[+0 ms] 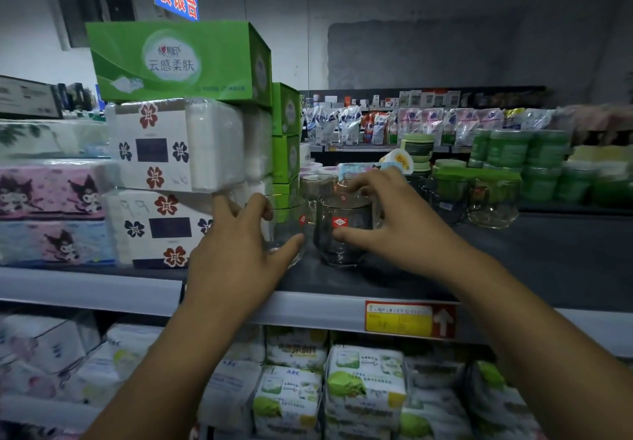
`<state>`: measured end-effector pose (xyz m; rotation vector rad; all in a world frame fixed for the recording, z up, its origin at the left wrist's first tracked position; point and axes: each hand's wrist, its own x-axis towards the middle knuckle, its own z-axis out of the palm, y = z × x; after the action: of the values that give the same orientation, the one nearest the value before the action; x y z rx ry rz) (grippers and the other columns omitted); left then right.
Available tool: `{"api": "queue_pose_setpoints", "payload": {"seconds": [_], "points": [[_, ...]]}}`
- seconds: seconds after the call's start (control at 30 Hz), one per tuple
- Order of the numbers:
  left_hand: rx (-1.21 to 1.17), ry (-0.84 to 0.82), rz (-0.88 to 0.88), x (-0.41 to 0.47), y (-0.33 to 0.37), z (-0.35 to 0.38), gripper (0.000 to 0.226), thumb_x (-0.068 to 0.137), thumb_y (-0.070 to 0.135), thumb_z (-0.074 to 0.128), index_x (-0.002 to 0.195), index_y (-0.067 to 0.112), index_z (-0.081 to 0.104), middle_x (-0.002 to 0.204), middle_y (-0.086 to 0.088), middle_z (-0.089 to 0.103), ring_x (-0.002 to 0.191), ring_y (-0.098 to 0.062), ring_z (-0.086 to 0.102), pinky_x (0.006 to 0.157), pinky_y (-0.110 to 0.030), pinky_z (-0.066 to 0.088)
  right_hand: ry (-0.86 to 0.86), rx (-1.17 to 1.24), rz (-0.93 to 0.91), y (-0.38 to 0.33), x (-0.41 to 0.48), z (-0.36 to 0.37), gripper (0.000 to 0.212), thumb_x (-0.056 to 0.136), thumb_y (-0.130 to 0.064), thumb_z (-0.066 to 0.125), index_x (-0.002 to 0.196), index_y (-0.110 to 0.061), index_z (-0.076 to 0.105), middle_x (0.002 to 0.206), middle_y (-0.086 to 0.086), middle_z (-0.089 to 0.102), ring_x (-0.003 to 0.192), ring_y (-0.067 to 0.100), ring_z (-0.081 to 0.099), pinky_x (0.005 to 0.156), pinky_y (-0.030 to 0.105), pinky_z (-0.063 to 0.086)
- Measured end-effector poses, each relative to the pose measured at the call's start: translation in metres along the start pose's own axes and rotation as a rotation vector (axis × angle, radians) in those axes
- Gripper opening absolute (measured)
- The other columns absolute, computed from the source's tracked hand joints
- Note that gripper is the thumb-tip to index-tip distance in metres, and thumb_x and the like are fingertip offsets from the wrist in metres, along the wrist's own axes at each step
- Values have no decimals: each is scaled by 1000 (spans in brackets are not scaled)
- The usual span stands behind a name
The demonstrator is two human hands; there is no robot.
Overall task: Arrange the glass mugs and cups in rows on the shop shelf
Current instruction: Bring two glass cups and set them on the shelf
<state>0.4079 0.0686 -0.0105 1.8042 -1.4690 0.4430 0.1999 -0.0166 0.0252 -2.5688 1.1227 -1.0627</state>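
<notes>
On the dark shelf [534,261], the left grip [239,248] curls around a clear cup [289,224] beside stacked tissue packs [154,172]. The right grip [397,224] holds a red-labelled cup [342,244], just beside the first. More mugs [493,205] stand further right.

One wide-angle view, worn on the person's head, looks forward and slightly down from close in front of the shop shelf [531,261], roughly level with its top board. Both forearms run up from the bottom edge to the centre, where the left hand [236,251] grips the left glass [287,220] and the right hand [400,227] the right glass [342,210]. The lens bows the shelf edge; farther shelving [356,147] lies beyond.
</notes>
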Motion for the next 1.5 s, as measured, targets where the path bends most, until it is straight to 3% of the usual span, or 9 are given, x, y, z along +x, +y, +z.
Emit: {"api": "queue_pose_setpoints", "payload": {"seconds": [0.1, 0.2, 0.43, 0.6, 0.7, 0.87, 0.97, 1.07, 1.5], "points": [[-87, 15, 31, -4, -2, 2, 45, 79, 66, 67, 101, 35, 43, 107, 1, 46, 74, -18, 55, 61, -31, 41, -9, 229, 179, 6, -8, 4, 91, 66, -58, 86, 141, -31, 40, 139, -7, 45, 120, 13, 53, 104, 37, 48], [-222, -13, 41, -7, -2, 7, 49, 77, 62, 72, 101, 36, 39, 104, 7, 55, 86, -15, 56, 68, -32, 44, -118, 427, 282, 9, -7, 14, 100, 61, -57, 90, 142, -28, 39, 133, -12, 57, 116, 7, 60, 104, 36, 51], [-438, -71, -33, -1, 0, 19, 66, 70, 53, 83, 107, 28, 35, 102, 12, 56, 92, -10, 58, 71, -22, 43, -117, 452, 305, 9, -3, 15, 57, 69, -37, 92, 112, -30, 55, 108, -15, 67, 95, -2, 63, 75, 16, 49], [-533, -156, -146, 11, -1, 24, 107, 60, 50, 91, 145, 30, 31, 108, 20, 54, 100, -10, 57, 85, -25, 42, -150, 527, 345, 14, -7, 4, 51, 71, -29, 92, 106, -32, 54, 104, -12, 68, 91, -2, 64, 70, 15, 48], [-515, -184, -144, 22, 1, 30, 93, 55, 58, 89, 133, 25, 51, 95, 27, 53, 87, 1, 55, 70, -16, 40, -123, 501, 370, 15, -9, 0, 56, 66, -34, 95, 109, -29, 58, 102, -13, 71, 88, -1, 67, 72, 17, 50], [-713, -204, -66, 35, 24, 38, 69, 52, 47, 94, 111, 36, 59, 99, 20, 71, 90, 5, 67, 74, -13, 49, 116, 572, 384, 32, -27, -40, 45, 67, -28, 93, 102, -27, 65, 82, -20, 74, 74, -6, 69, 60, 12, 50], [-900, -235, -10, 32, 64, 40, 65, 56, 32, 94, 115, 30, 65, 99, 14, 76, 88, 2, 72, 71, -11, 55, 241, 633, 422, 48, -52, -67, 44, 68, -25, 91, 105, -21, 69, 90, -11, 78, 84, 7, 75, 68, 22, 58], [-1002, -251, 42, 19, 119, 43, 72, 50, 42, 90, 117, 35, 63, 96, 17, 76, 84, 1, 72, 70, -14, 54, 311, 659, 472, 67, -88, -101, 44, 69, -24, 90, 109, -16, 72, 99, 0, 79, 92, 19, 76, 78, 33, 60], [-1296, -410, 172, -114, 443, 91, 88, 56, 51, 87, 136, 34, 55, 107, 16, 73, 90, -1, 71, 69, -14, 52, 540, 413, 650, 175, -337, -331, 37, 72, -32, 90, 104, -21, 75, 96, -8, 79, 89, 9, 75, 81, 31, 56]]}}
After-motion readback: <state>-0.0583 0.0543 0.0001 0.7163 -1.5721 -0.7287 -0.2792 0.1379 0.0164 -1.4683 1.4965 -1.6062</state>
